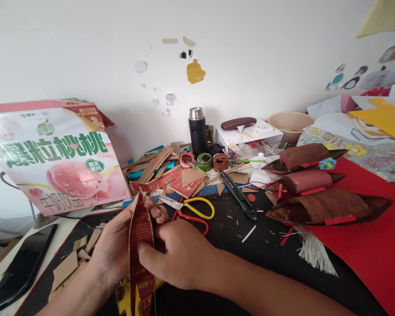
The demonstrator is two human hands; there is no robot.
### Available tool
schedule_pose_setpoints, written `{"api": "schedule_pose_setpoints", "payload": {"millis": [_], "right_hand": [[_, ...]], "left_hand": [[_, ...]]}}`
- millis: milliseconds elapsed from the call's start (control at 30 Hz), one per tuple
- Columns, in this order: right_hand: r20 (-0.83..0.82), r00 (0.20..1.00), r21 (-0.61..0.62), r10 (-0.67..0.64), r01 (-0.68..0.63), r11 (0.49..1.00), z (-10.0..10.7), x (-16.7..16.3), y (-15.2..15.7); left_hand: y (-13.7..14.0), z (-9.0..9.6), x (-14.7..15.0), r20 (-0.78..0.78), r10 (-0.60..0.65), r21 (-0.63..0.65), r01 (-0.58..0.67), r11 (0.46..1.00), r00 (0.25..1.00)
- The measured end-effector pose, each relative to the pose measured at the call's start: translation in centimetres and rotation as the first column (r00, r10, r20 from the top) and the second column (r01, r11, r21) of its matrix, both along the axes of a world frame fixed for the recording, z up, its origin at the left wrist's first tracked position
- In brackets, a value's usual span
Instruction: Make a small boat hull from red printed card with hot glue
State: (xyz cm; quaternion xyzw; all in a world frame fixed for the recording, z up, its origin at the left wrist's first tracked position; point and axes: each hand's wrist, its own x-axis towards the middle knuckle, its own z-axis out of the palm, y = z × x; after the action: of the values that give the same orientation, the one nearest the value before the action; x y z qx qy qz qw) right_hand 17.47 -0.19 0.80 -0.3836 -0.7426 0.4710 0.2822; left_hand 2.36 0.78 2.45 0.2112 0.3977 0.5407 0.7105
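Boat-shaped red-printed cardboard [141, 228] is pointing lengthwise toward the wall [118, 57]; their left hand [113, 243] is cupping its left; their right hand [181, 252] is pinching its right edge

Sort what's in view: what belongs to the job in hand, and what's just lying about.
Job in hand:
- red printed cardboard strip, held by the left hand and right hand
- likely the scissors, utility knife and cardboard scraps

Apparently just lying about:
- black smartphone
- black thermos flask
- dark red glasses case
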Motion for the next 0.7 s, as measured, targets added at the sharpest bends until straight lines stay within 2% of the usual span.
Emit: {"api": "schedule_pose_setpoints", "payload": {"millis": [700], "right_hand": [[-0.008,1.0,0.006,0.015,-0.015,1.0,-0.03,0.07,-0.04]], "left_hand": [[-0.12,0.2,0.04,-0.031,0.024,-0.003,-0.024,1.0,0.999]]}}
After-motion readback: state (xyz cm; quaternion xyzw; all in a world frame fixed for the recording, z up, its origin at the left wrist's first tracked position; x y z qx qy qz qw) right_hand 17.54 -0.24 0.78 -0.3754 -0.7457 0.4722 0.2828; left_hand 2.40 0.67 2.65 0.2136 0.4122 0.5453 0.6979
